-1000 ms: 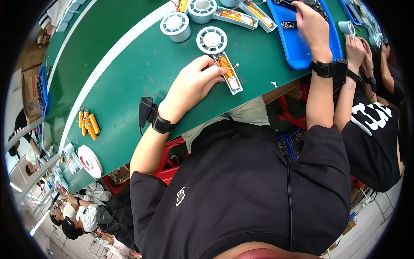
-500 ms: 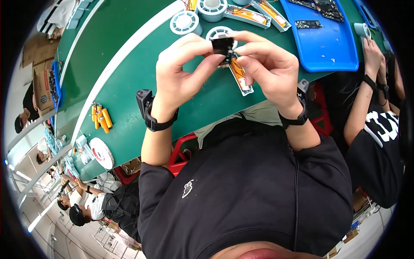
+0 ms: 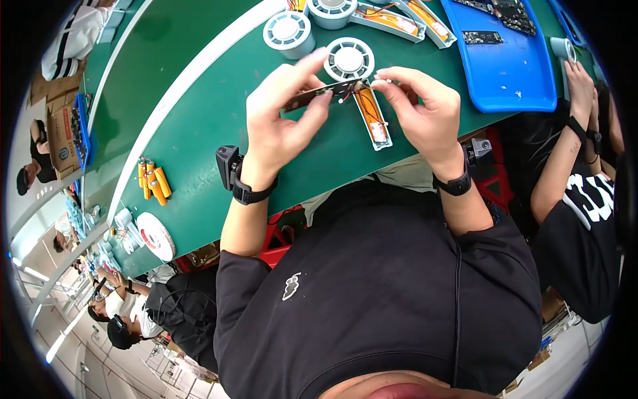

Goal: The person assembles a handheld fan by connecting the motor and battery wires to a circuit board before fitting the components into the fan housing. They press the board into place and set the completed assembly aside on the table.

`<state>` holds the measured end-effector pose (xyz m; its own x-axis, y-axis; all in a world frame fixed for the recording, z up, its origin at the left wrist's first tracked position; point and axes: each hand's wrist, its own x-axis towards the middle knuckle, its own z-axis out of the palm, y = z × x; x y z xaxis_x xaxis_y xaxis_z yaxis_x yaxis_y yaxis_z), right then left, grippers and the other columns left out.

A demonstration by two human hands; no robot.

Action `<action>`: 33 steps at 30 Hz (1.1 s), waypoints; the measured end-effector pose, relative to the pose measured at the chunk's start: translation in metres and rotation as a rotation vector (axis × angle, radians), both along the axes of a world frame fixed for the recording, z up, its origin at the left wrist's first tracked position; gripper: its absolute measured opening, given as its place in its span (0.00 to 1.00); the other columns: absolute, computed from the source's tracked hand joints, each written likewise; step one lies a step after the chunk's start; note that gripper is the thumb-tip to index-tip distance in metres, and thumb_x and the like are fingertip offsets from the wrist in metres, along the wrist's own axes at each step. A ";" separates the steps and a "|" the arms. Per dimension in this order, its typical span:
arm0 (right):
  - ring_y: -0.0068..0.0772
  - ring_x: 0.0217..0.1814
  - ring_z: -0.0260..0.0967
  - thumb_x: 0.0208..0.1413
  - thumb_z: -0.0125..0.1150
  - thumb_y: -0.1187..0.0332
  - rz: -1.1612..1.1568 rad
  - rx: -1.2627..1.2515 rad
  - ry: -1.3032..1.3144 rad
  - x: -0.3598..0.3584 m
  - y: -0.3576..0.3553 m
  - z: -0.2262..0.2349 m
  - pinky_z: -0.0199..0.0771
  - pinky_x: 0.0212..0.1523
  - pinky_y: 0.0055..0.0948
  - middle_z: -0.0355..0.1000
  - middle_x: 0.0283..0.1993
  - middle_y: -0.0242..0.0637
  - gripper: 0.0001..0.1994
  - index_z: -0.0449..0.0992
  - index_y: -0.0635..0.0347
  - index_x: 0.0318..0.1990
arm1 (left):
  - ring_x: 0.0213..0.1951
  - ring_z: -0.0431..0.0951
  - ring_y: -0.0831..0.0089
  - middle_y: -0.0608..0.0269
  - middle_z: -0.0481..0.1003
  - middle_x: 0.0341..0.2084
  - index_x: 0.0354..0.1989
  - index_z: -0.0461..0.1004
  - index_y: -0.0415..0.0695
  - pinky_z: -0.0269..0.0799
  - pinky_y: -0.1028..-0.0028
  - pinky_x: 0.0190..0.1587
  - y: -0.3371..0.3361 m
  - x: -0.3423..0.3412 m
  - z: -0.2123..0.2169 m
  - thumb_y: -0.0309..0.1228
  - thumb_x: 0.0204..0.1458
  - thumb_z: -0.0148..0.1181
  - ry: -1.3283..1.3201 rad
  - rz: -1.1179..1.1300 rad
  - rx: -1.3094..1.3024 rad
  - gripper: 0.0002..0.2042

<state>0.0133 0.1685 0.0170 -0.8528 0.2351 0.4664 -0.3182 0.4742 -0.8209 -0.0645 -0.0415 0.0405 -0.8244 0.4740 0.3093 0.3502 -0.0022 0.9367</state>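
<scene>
My left hand (image 3: pixel 276 120) pinches a dark, narrow circuit board (image 3: pixel 307 97) between thumb and fingers, tilted above the bench. At the board's right end, the thumb and forefinger of my right hand (image 3: pixel 428 110) are closed on a thin wire's end with a small white plug (image 3: pixel 387 81). Just below and behind lies a light-blue handheld fan body with a round slotted head (image 3: pixel 349 60). Its open handle holds an orange battery (image 3: pixel 370 113) with red and dark wires. Whether the wire is joined to the board I cannot tell.
More fan bodies (image 3: pixel 288 33) lie at the far side of the green bench (image 3: pixel 206 133). A blue tray (image 3: pixel 508 86) with circuit boards (image 3: pixel 482 37) is at the right. Orange batteries (image 3: pixel 155 181) and a white reel (image 3: pixel 155 237) lie left. A co-worker's hand (image 3: pixel 578 86) is at far right.
The board has turned from facing me to nearly edge-on and shifted left. My hands have drawn a little apart, uncovering the fan head and handle.
</scene>
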 end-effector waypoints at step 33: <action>0.29 0.28 0.76 0.48 0.73 0.82 0.034 0.178 0.294 -0.017 -0.016 -0.008 0.73 0.24 0.24 0.81 0.35 0.39 0.09 0.81 0.63 0.36 | 0.40 0.79 0.76 0.62 0.70 0.46 0.65 0.67 0.37 0.78 0.76 0.43 0.009 0.019 -0.001 0.21 0.66 0.53 -0.403 -0.200 -0.047 0.19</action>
